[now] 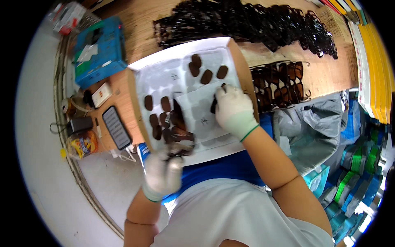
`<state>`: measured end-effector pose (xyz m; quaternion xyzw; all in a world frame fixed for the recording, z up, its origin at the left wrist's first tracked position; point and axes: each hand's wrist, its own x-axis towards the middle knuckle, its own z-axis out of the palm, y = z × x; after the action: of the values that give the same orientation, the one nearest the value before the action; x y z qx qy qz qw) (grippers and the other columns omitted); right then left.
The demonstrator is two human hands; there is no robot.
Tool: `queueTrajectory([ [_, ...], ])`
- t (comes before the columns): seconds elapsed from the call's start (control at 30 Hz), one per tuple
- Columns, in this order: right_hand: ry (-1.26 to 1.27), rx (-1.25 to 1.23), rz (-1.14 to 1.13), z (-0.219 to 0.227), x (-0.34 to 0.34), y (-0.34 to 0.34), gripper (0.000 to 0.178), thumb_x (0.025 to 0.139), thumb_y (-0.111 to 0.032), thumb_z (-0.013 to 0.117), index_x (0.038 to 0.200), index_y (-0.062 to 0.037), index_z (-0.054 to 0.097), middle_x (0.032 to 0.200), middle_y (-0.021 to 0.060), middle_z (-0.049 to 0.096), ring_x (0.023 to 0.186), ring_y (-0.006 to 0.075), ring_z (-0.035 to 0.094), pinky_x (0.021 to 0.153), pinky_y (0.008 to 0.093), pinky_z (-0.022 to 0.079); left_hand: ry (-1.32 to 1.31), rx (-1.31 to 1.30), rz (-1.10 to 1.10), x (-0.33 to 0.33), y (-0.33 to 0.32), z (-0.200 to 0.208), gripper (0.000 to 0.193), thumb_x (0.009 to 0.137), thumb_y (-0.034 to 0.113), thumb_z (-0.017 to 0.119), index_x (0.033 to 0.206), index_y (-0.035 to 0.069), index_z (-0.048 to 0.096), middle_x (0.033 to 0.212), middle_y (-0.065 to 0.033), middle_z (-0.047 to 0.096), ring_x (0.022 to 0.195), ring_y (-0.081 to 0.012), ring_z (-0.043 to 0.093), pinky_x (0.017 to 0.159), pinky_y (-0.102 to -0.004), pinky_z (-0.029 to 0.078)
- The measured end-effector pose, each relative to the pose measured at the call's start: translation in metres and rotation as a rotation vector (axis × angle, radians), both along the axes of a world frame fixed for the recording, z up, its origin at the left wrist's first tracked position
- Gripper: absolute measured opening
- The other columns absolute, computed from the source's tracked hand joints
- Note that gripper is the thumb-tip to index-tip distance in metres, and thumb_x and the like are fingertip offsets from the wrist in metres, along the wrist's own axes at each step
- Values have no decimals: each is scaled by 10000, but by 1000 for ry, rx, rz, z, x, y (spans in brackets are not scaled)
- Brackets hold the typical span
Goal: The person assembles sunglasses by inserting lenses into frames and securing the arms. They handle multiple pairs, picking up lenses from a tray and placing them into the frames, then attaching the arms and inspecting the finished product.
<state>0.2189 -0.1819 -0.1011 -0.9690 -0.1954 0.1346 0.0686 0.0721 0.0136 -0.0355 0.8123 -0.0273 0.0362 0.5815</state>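
Observation:
My left hand, in a white glove with a green cuff edge, is blurred. It grips a pair of brown sunglasses over the near left of a shallow cardboard box. White sheets with rounded pockets line the box. My right hand, gloved alike, rests at the box's right side with its fingers curled around a dark lens, mostly covered by the glove. More loose dark brown lenses lie on the left of the liner, and several others at the far right.
Behind the box is a long heap of dark eyeglass frames; brown-lensed sunglasses lie in rows to its right. At left are a phone, a blue box and a plastic jar. A grey bag hangs beside the table.

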Motion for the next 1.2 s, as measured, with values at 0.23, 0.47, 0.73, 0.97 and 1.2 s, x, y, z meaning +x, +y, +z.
queueTrajectory([
  [0.23,150,-109,-84,4,20,12,339,840,-116,623,1162,-11,616,1238,215,615,1140,401,626,974,458,523,159,-325,-208,-65,-4,10,183,1030,60,509,1176,-51,505,936,-169,691,873,-258,711,813,-377,572],
  [0.47,-76,332,304,16,-50,-12,242,874,-142,646,1100,-68,601,1001,178,670,882,386,664,771,487,541,84,-307,-41,-90,4,16,205,1077,157,465,1117,-44,475,867,-136,690,752,-166,692,705,-302,589],
  [0.73,166,1164,17,106,-165,-1,203,837,57,707,1029,10,665,916,162,711,780,233,699,710,318,545,132,-191,-210,-84,-4,15,259,1076,133,449,1194,-79,540,897,-113,707,762,-159,702,708,-285,584],
  [0.97,242,1285,-190,103,-170,0,183,908,-59,699,1063,27,651,853,57,615,682,100,550,628,244,464,159,-132,-180,-80,-9,29,266,1078,158,459,1177,-78,533,874,-119,700,748,-182,702,709,-299,582],
  [1.2,906,1382,-210,98,-145,-16,262,973,-203,653,904,50,664,759,25,591,703,77,523,639,252,447,268,-210,-233,-80,-14,53,286,1081,168,450,1167,-93,528,906,-132,721,768,-161,707,724,-297,593],
])
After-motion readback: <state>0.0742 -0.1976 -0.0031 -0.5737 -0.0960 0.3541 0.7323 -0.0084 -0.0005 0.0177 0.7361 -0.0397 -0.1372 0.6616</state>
